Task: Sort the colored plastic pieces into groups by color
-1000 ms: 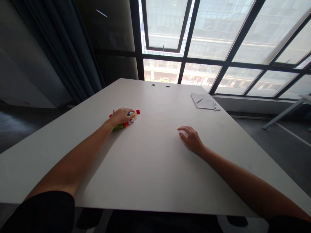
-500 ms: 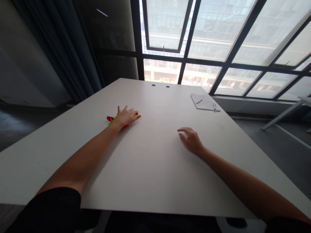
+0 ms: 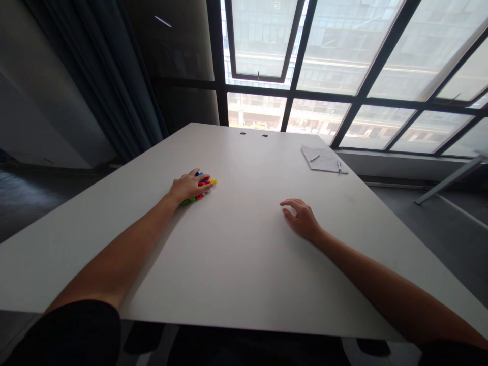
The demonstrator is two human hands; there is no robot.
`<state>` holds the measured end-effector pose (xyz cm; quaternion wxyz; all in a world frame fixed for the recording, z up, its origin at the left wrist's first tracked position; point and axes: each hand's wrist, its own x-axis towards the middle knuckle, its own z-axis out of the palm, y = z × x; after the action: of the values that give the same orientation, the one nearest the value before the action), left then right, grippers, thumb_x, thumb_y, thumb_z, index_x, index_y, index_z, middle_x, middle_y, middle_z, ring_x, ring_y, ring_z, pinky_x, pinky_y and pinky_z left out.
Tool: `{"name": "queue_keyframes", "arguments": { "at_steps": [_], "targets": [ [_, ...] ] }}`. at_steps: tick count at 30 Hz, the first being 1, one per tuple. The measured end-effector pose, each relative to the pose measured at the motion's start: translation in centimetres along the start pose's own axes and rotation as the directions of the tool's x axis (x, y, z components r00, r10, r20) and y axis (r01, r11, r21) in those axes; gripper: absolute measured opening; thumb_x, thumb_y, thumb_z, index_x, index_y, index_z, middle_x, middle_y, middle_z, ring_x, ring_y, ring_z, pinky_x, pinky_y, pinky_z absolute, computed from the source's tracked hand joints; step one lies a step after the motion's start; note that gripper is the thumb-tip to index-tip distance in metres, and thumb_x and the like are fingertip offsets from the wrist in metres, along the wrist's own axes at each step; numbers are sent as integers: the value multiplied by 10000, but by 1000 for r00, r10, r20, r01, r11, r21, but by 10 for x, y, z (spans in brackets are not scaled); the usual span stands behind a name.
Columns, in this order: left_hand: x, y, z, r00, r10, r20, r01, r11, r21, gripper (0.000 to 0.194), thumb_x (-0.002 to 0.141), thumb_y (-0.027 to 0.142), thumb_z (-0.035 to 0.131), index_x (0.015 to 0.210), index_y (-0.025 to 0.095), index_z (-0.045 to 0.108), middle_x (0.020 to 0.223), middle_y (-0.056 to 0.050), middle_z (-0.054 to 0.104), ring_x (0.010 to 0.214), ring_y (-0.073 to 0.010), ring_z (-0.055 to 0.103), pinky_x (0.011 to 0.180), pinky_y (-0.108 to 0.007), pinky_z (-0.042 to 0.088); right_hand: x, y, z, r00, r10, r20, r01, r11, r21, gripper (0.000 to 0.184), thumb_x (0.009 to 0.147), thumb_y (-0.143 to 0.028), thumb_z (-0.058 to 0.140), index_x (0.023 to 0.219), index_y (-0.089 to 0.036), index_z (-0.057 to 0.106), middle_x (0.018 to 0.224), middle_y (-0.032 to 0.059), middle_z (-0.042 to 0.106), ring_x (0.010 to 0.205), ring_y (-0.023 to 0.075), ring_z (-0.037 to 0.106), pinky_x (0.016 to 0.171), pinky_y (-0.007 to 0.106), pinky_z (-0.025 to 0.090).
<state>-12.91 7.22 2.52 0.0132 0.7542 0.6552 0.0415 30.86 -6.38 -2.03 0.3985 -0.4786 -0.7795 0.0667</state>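
Note:
A small heap of colourful plastic pieces (image 3: 200,194), in red, blue, yellow, green and white, lies on the left half of the white table. My left hand (image 3: 186,186) cups the heap from its left side, palm down. Its fingers reach over the far side and the thumb lies along the near right, with the pieces showing between and beyond them. Part of the heap is hidden under the hand, and the exact kind of piece is too small to tell. To the right, my right hand (image 3: 303,218) rests on the table, fingers loosely curved, thumb apart, nothing in it.
White paper sheets (image 3: 322,158) lie at the table's far right, with a pen (image 3: 314,158) and another pen (image 3: 339,166) on them. Two dark round cable holes sit near the far edge of the table (image 3: 244,244). Beyond are windows and a dark curtain (image 3: 110,76).
My left hand has shifted slightly left, its spread fingers drawing in around the heap. The pieces have bunched closer together on its right side. My right hand stays in place.

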Motion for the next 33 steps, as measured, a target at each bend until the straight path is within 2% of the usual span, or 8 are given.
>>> {"name": "queue_keyframes", "arguments": {
  "at_steps": [7,16,21,26,29,31,33],
  "targets": [
    [2,21,7,993,116,-21,-116,993,-12,712,952,788,421,1523,395,585,1698,-34,412,1415,-358,517,1104,-456,457,1,3,1,1000,-1,20,1,1000,0,201,945,-240,622,1078,-254,772,1120,90,800,1123,283,719,1034,481,552],
    [-17,84,11,942,334,-23,-335,938,-92,631,974,705,501,1494,366,616,1629,-30,526,1423,-335,533,1151,-468,428,0,7,3,1000,-2,9,2,1000,3,201,947,-250,614,1072,-242,771,1111,97,799,1121,284,716,1025,481,552],
    [-33,122,15,876,481,-30,-481,869,-115,633,976,728,511,1503,389,601,1609,-33,548,1400,-344,552,1143,-470,442,1,5,2,1000,9,20,-9,1000,3,201,951,-250,614,1080,-251,768,1119,91,798,1121,280,717,1028,475,555],
    [-49,157,25,750,659,-56,-658,735,-162,595,981,712,544,1455,368,644,1560,-55,588,1391,-351,556,1197,-519,395,2,4,1,999,52,5,-52,999,3,252,955,-265,613,1160,-244,758,1163,103,793,1132,285,716,1030,477,558],
    [-57,166,24,691,718,-88,-718,666,-203,542,1001,721,521,1409,401,680,1564,-46,585,1429,-342,529,1237,-537,347,2,5,1,998,61,5,-61,998,7,266,964,-281,609,1186,-248,751,1188,103,788,1154,288,710,1038,483,554],
    [-56,167,18,679,728,-92,-726,647,-232,541,1007,731,503,1399,410,695,1577,-43,576,1455,-341,509,1236,-535,351,2,4,1,998,61,10,-61,998,7,265,967,-282,606,1186,-247,751,1188,102,786,1156,288,708,1035,480,554],
    [-48,161,9,705,702,-106,-701,666,-253,567,1023,737,458,1413,397,693,1585,-43,572,1441,-331,532,1215,-520,382,1,4,1,998,65,16,-65,998,6,263,968,-278,604,1184,-245,751,1185,103,784,1149,286,708,1028,473,557]
  ]
}}
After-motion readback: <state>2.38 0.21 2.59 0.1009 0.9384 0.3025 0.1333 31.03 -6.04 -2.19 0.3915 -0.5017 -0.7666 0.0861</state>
